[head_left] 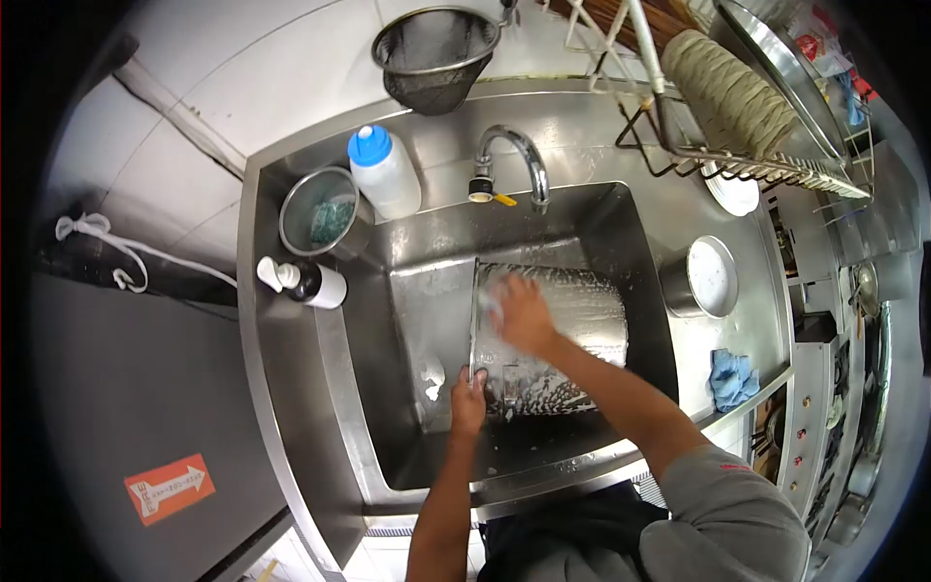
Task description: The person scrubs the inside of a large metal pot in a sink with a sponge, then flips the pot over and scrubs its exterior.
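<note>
Two hands meet a large metal pot [582, 320], which lies on its side in the sink [417, 310], its rim toward the sink's left wall and its base near the right wall. Most of the open room is the bare strip of sink floor between the left wall and the rim; toward the right wall only a narrow gap shows. The steel surface [601, 155] borders the sink. Over the far edge curves a faucet [533, 160].

At the surface's far left corner stand a metal container [361, 233] with a green scrubber [332, 221] inside and a blue-capped bottle [391, 184]; a pump bottle [320, 286] is just beside them. Along the right side sit a small pot [682, 286] and, toward the near right corner, a blue cloth [733, 379].

The left hand [468, 400] pinches the pot's rim at its near end, thumb up. The right hand [520, 312] lies over the upturned side, close to the rim, fingers blurred; whether they are spread or pinch the pale patch beside them, I cannot tell. White suds streak the pot's side.
</note>
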{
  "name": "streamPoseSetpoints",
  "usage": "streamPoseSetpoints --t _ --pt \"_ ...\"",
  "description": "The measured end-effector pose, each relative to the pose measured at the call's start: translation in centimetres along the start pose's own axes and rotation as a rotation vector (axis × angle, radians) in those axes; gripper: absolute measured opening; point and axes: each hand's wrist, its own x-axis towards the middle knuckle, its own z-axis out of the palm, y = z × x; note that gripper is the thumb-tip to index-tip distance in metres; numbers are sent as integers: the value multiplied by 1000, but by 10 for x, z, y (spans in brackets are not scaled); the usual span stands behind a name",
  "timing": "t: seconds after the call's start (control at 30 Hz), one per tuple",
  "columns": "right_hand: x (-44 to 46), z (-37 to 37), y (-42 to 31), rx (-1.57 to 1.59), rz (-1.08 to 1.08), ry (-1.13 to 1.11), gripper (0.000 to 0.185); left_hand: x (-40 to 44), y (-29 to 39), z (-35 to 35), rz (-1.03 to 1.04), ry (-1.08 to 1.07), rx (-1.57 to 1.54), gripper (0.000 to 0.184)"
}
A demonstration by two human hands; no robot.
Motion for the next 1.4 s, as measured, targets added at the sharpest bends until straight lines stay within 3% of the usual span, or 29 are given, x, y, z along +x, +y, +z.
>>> streamPoseSetpoints --t 0.1,0.17,0.3,0.43,0.5,0.57,0.67,0.73,0.77,0.83,0.9,0.97,1.03,1.07,1.17,1.23,1.27,1.3,1.4 --pt "44 19 25 -2 173 -16 46 -16 -5 -19 -29 -87 -46 30" --pt "45 21 26 26 312 2 45 -35 -27 -27 -148 -354 179 34" --pt "45 26 18 112 353 4 45 -41 -54 -28 -192 -557 189 33" --pt "53 35 17 129 342 67 43 -33 -31 -29 -126 -409 233 29" --pt "42 35 12 147 343 111 42 -23 -7 -25 -165 -230 114 26" --pt "1 18 -20 40 231 273 38 -11 15 -16 -93 -174 143 24" --pt "-53 -5 -36 -54 109 293 37 4 41 -6 -57 -116 124 23" --pt "-74 -33 -29 -51 -380 148 23 9 48 0 -90 -122 72 23" --pt "-72 -36 -21 -57 -374 151 23 10 48 0 16 -106 54 23" --pt "-57 -43 -4 75 -596 -19 18 14 45 4 119 -92 42 23" --pt "-33 -49 14 109 -642 -33 17 22 38 9 92 -120 11 26" --pt "-14 -37 26 295 -393 206 17 33 45 9 53 -135 10 27" --pt "-21 -40 16 200 -453 312 18 40 50 8 22 -142 -1 27" --pt "-29 -44 10 156 -549 140 18 39 52 5 56 -143 -15 29" --pt "-7 -35 32 220 -697 -34 17 30 53 5 19 -160 -44 29" --pt "20 -37 47 223 -513 343 15 27 52 6 -46 -161 -59 28" --pt "24 -31 45 277 -299 321 17 25 50 7 -9 -151 -43 27" --pt "21 -27 40 284 -300 330 17 28 46 6 37 -141 -24 26" --pt "-16 -29 14 230 -601 60 15 21 20 12 28 -115 22 25"
